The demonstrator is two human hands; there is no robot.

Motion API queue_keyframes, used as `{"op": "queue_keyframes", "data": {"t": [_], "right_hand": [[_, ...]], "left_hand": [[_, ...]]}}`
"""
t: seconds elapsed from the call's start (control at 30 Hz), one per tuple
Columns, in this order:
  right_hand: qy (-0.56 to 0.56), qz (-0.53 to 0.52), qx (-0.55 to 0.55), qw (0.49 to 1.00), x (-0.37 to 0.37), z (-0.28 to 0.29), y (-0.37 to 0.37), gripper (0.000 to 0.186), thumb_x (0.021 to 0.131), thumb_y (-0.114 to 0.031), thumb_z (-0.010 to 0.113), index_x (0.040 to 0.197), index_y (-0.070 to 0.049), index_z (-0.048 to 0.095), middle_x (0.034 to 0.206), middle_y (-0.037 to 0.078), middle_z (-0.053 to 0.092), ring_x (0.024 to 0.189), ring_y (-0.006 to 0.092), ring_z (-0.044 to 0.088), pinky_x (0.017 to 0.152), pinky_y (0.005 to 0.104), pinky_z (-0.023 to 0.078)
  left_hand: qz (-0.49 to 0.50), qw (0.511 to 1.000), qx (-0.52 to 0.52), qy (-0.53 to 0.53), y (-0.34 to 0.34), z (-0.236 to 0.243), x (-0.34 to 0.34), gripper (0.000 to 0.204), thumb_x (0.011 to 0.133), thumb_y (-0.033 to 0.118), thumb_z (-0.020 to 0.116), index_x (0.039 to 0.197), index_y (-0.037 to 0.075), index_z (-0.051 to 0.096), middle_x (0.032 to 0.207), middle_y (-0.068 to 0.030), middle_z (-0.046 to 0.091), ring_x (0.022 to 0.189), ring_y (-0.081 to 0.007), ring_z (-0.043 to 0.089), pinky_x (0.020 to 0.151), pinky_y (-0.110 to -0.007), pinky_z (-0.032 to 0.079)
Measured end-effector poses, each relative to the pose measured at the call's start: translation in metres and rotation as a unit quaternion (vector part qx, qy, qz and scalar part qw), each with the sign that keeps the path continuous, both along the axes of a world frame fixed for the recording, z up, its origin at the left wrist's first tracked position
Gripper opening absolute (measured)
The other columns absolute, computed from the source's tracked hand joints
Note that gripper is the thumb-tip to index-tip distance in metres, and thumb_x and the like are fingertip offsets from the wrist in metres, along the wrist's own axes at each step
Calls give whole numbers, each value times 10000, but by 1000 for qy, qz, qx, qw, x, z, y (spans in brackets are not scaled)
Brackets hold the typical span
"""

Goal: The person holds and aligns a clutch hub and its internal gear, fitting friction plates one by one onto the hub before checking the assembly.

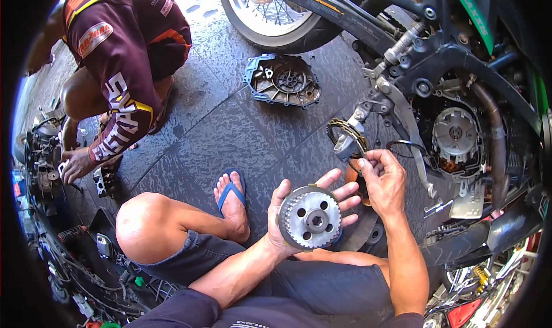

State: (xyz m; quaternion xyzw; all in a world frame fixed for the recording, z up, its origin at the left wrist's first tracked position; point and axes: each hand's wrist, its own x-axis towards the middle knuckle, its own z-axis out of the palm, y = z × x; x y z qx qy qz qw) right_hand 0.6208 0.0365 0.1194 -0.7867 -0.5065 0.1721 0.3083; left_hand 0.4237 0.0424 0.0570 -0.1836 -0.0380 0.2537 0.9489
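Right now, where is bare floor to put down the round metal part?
Bare floor lies between the engine cover, the sandalled foot and the crouching person. The left hand holds the clutch hub. It is crowded beside the motorcycle, near the right hand.

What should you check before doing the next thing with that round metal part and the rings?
1. Left hand holding the round metal hub firmly: ok, it rests flat in the palm.
2. Right hand gripping the ring plates: ok, fingers pinch them.
3. Hub holes free of dirt: cannot tell.
4. Open engine side reachable: ok, uncovered beside the right hand.
5. Engine cover out of the way: ok, lying on the floor.
6. Co-worker's hand clear: ok, busy at the far left.
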Motion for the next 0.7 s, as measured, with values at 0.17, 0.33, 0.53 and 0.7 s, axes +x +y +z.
{"op": "queue_keyframes", "data": {"t": [0.17, 0.33, 0.53, 0.7], "right_hand": [[72, -36, 16, 997, 10, -15, -2, 142, 929, -115, 769, 1007, -1, 737, 766, 7, 661, 622, 64, 527, 577, 261, 455], [225, -82, -12, 971, 14, -2, -1, 178, 991, -178, 733, 999, -1, 737, 721, -53, 613, 602, 22, 504, 529, 221, 395], [378, -112, 37, 918, 27, 29, -14, 147, 997, -176, 722, 966, -33, 725, 702, -32, 632, 562, 26, 550, 504, 191, 453], [393, -126, 61, 909, 32, 38, -33, 131, 1012, -135, 681, 1026, -6, 703, 772, 0, 654, 565, 53, 571, 494, 210, 473]], "left_hand": [[-5, 1000, 18, 23, -2, 2, 3, 987, 920, 724, 529, 1649, 121, 251, 1660, -276, 275, 1502, -454, 345, 1218, -697, 241], [-14, 998, 38, 43, -8, 1, 3, 980, 923, 741, 502, 1644, 121, 266, 1660, -272, 279, 1500, -449, 350, 1224, -702, 224], [-21, 998, 41, 40, -11, 0, 1, 971, 919, 736, 514, 1626, 104, 305, 1640, -264, 325, 1484, -440, 381, 1229, -705, 212], [-21, 999, 38, 32, -13, -4, 5, 937, 921, 735, 507, 1595, 98, 369, 1607, -259, 387, 1464, -440, 414, 1226, -728, 194]]}}
